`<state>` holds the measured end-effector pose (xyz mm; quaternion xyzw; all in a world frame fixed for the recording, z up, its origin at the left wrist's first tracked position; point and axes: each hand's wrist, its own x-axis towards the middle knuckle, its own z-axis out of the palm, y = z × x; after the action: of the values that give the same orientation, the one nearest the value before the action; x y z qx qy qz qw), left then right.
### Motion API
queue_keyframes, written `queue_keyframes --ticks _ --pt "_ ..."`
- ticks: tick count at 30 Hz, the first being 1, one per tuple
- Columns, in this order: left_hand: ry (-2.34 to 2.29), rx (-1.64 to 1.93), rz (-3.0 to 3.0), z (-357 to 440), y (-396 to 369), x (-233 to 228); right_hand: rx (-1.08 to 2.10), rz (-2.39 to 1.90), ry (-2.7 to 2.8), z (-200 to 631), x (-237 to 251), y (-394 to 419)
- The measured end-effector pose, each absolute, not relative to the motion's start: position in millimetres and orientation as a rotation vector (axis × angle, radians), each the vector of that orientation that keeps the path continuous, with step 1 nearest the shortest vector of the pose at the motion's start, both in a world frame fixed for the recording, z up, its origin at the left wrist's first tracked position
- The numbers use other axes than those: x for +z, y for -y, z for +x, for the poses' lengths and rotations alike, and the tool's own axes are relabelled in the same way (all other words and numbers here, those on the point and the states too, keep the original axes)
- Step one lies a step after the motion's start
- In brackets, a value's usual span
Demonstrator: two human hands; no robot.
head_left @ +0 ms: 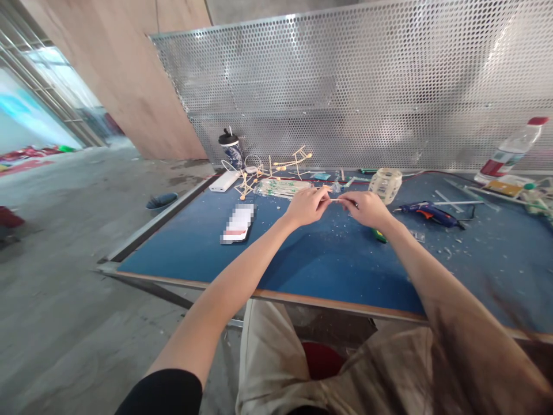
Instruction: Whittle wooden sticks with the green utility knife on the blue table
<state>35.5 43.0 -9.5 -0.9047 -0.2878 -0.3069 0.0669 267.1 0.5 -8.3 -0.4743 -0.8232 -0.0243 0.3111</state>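
Observation:
My left hand (306,206) and my right hand (367,208) meet over the blue table (207,248), fingertips pinched on the two ends of a thin pale stick (336,200). A green-tipped tool (379,235) lies under my right wrist. Just behind my hands lies a clear bag of sticks (281,187), and behind that stands a small frame built of sticks (276,167). A blue glue gun (427,212) lies to the right of my right hand.
A phone (237,223) lies left of my hands, a white power bank (224,181) and a dark cup (232,148) farther back. A tape roll (385,183), a plastic bottle (512,150) and scraps sit right. A perforated metal panel (345,80) backs the table.

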Motion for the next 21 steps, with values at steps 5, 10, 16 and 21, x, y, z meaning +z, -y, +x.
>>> queue_keyframes --ticks 5,10,16,21 --pt "0.937 -0.671 -2.797 34.7 -41.7 -8.1 -0.109 -1.266 2.211 266.6 -11.0 -2.3" --pt "0.936 -0.586 -2.877 32.5 -40.0 -6.9 -0.084 -1.250 2.285 265.7 -10.7 -2.2" --pt "0.904 -0.545 -2.943 31.8 -37.5 -5.1 0.078 -1.212 2.342 266.5 -9.3 -2.6" --pt "0.893 -0.528 -2.943 34.0 -36.0 -6.5 0.184 -1.202 2.417 265.1 -5.3 1.0"
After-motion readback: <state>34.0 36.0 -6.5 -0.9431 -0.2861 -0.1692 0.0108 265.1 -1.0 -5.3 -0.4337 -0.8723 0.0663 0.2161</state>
